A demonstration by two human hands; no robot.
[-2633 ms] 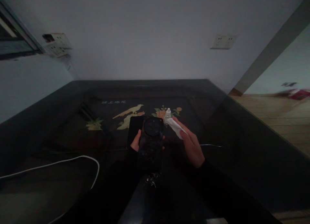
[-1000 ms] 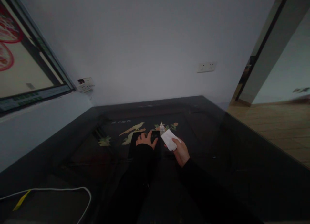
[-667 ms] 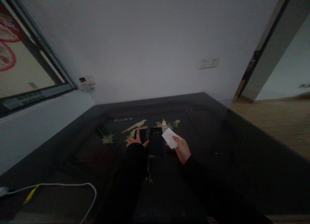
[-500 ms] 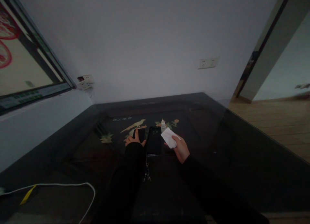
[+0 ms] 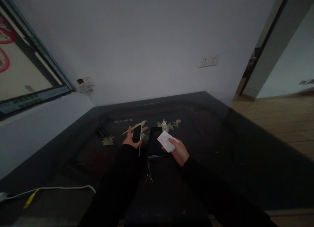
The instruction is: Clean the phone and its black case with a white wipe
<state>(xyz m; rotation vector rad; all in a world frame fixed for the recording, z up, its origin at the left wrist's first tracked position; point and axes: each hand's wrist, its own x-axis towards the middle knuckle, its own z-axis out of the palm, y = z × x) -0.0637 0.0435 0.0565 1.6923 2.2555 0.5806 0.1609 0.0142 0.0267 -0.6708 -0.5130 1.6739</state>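
My left hand (image 5: 131, 140) is closed around a smartphone (image 5: 136, 134) with a dark face and a bright silvery edge. The phone is lifted at a tilt, left of a flat black rectangle (image 5: 154, 143) that looks like a phone case or a second phone. From its near end a metal charm strap (image 5: 148, 174) trails toward me. My right hand (image 5: 180, 152) pinches a folded white tissue (image 5: 166, 141), which hangs over the right part of the black rectangle and covers some of it. Just behind the tissue stands a small clear bottle (image 5: 164, 125) with a pale tip.
The dark glossy tabletop (image 5: 208, 181) bears painted flowers and a bird (image 5: 141, 123). A white cable (image 5: 63, 187) with a yellow tag (image 5: 31, 198) lies at the near left. Behind the table rises a wall with sockets (image 5: 208, 61); a window (image 5: 24, 66) is at left.
My left hand has tilted the phone up and drawn it slightly left, so its silvery edge now shows. My right hand has brought the tissue a little left, further over the black rectangle.
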